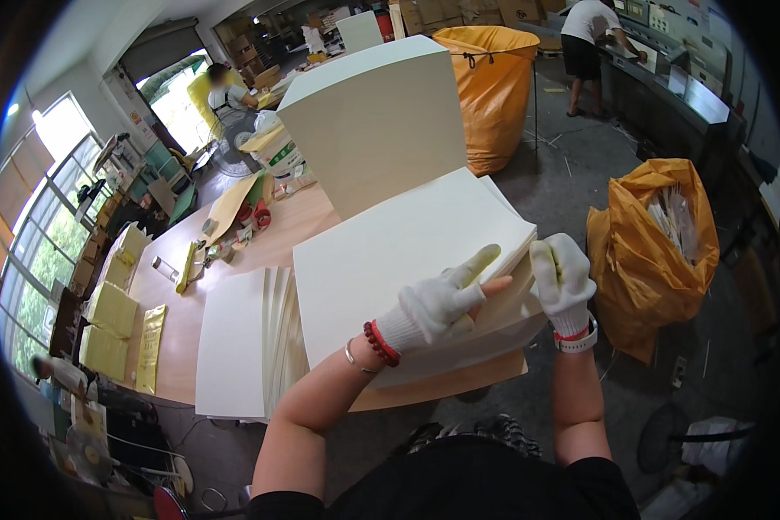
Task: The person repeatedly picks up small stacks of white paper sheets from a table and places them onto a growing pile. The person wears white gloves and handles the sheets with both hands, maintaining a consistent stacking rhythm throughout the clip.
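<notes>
Left hand point(442, 305), in a white glove, lies with fingers apart upon the stack of white sheets point(381, 251); the right hand point(563, 279) is curled at its right edge, but one cannot tell whether it grips. On the surface point(180, 373), from the left, come a flat yellow packet point(151, 347), a fanned white pile point(234, 342), and then the stack. Farther right, an orange bag point(641, 269) stands on the floor point(556, 195).

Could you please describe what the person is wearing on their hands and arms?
The left hand and right hand wear white knit gloves with yellowish patches; at least one left fingertip is bare. On the left are a red beaded bracelet and silver-coloured bangle; on the right, a white-banded wristwatch. The short sleeves are black.
</notes>
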The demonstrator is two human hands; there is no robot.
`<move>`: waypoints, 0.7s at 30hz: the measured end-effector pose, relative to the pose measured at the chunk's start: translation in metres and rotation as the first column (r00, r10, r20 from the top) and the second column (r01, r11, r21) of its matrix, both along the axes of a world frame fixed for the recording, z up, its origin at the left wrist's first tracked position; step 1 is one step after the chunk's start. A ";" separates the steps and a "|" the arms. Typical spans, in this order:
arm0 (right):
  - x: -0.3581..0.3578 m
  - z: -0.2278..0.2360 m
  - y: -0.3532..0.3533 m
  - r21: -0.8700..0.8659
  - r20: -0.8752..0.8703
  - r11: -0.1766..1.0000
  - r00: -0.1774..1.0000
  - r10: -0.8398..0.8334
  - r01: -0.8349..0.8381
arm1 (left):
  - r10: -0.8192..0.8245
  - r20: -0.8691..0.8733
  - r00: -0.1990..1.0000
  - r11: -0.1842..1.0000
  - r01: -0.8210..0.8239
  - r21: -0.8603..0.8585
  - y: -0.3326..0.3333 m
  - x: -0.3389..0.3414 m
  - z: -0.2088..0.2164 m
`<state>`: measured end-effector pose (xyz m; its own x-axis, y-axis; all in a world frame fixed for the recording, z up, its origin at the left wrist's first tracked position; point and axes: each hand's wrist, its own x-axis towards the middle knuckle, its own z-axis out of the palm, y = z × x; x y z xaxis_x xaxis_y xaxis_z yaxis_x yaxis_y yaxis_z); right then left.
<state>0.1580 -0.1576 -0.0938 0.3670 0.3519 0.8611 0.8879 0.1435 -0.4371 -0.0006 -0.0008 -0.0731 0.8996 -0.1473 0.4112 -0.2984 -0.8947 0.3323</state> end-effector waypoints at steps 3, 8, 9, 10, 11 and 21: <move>-0.002 0.001 0.001 0.052 0.024 0.999 1.000 -0.004 0.003 | 0.054 0.013 0.998 0.987 -0.056 0.151 0.000 0.007 -0.004; -0.005 0.002 0.002 0.069 0.051 0.995 0.996 -0.077 0.074 | 0.076 -0.054 0.996 0.996 -0.073 0.057 0.002 0.009 0.000; -0.004 0.001 0.002 0.065 0.039 0.995 0.996 -0.081 0.079 | 0.104 -0.105 0.989 0.994 -0.101 0.039 -0.004 0.006 0.010; -0.002 -0.002 0.003 0.067 0.047 0.994 0.995 -0.088 0.085 | 0.132 -0.156 0.979 0.991 -0.129 0.023 -0.007 0.005 0.015; -0.001 -0.003 0.004 0.069 0.059 0.994 0.994 -0.088 0.084 | 0.130 -0.157 0.979 0.991 -0.131 0.007 -0.007 0.004 0.015; -0.006 -0.001 0.001 0.056 -0.206 0.996 0.976 0.073 -0.063 | 0.124 -0.077 0.989 0.992 -0.124 0.012 -0.003 0.002 0.011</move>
<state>0.1522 -0.1565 -0.0949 0.5165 0.3415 0.7853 0.7657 0.2263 -0.6020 0.0014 -0.0039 -0.0625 0.9403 -0.0353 0.3386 -0.1584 -0.9258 0.3433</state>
